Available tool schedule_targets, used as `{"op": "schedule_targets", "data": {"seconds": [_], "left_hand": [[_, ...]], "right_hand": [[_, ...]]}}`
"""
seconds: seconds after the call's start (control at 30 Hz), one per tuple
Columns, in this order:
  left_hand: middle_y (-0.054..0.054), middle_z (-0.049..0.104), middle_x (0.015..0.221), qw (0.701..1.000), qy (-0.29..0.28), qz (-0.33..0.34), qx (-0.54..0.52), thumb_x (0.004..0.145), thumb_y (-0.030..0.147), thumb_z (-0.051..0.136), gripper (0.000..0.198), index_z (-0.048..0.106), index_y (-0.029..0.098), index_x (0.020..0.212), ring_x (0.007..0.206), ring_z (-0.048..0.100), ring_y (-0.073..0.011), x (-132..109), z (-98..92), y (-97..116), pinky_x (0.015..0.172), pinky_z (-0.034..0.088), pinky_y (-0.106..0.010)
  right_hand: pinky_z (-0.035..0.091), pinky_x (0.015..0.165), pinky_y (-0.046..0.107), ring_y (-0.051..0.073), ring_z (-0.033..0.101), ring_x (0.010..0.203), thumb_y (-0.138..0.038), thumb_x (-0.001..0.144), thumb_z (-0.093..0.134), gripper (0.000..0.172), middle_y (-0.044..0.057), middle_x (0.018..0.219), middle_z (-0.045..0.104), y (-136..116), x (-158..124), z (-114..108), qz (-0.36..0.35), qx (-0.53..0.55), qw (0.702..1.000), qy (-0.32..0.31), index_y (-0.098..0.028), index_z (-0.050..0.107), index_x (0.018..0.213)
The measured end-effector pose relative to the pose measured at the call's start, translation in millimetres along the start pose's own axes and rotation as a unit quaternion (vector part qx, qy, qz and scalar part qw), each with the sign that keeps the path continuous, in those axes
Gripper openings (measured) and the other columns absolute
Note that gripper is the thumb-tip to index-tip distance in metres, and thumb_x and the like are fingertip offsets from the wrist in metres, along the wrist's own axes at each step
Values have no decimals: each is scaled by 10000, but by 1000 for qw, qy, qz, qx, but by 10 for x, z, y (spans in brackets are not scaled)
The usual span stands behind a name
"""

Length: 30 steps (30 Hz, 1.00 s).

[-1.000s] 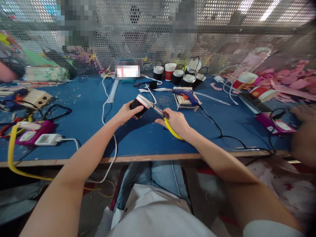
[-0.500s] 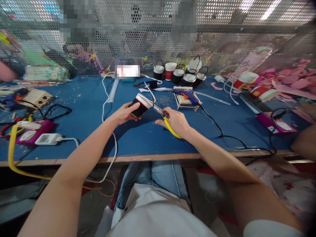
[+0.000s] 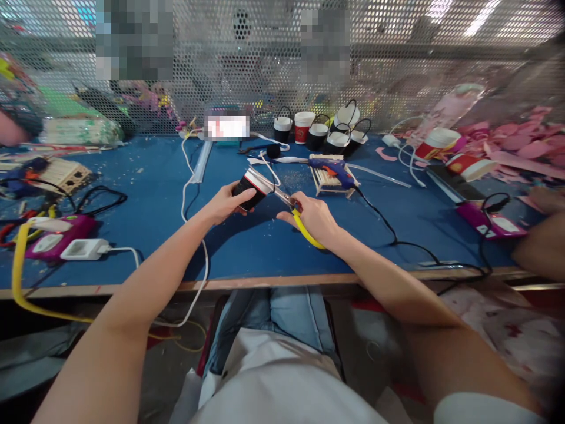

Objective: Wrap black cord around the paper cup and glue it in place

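My left hand (image 3: 228, 203) is wrapped round a black-covered paper cup (image 3: 251, 189) with a white rim, tilted with its rim toward the upper right. My right hand (image 3: 314, 218) grips yellow-handled scissors (image 3: 308, 232). Their metal blades reach to the cup's rim, where a white strip (image 3: 270, 168) curls upward. Exactly where the blades meet the rim is too small to tell. Just beyond my right hand, a blue glue gun (image 3: 332, 168) lies on a small wooden stick rack (image 3: 326, 186).
Several black cups with handles (image 3: 316, 136) and a red cup (image 3: 304, 128) stand at the mesh screen. Purple power strips (image 3: 62, 237) lie at both sides, with cables across the blue table (image 3: 260, 253). Pink scraps (image 3: 521, 144) and a person's arm (image 3: 541, 247) are at the right.
The cup has turned slightly in my left hand, and my left thumb has shifted right across its side. The white strip's bend has moved a little. My right hand stays nearly in place with the scissors.
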<state>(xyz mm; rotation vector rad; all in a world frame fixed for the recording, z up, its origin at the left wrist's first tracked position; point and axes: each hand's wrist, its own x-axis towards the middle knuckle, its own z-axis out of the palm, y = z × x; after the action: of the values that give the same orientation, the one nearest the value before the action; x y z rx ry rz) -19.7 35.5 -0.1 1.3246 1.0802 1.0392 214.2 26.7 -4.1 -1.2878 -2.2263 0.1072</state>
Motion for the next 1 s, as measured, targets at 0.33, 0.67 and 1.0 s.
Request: {"op": "schedule_targets", "data": {"seconds": [0.33, 0.67, 1.0], "left_hand": [[-162, 647, 969, 994, -87, -33, -53, 724, 560, 607, 589, 545, 109, 1098, 712, 669, -215, 10, -88, 0, 624, 530, -342], [-87, 636, 811, 999, -49, -17, -4, 701, 431, 693, 479, 538, 124, 1035, 630, 652, -183, -4, -54, -3, 461, 475, -224], [-87, 640, 883, 999, -24, 8, 36, 710, 442, 678, 491, 532, 149, 1076, 662, 659, -181, 6, -33, -41, 484, 503, -227]], "right_hand": [[335, 524, 241, 116, 427, 505, -646, 740, 502, 500, 0, 587, 520, -3, -10, 15, -17, 2, 1000, 7, -172, 562, 888], [360, 588, 257, 148, 487, 610, -672, 672, 558, 572, 35, 720, 548, -9, 16, -13, -10, 3, 1000, -26, -173, 528, 950], [323, 537, 231, 108, 424, 526, -658, 724, 512, 523, 1, 635, 507, 16, 4, 3, -17, 4, 1000, -6, -167, 545, 900]]}}
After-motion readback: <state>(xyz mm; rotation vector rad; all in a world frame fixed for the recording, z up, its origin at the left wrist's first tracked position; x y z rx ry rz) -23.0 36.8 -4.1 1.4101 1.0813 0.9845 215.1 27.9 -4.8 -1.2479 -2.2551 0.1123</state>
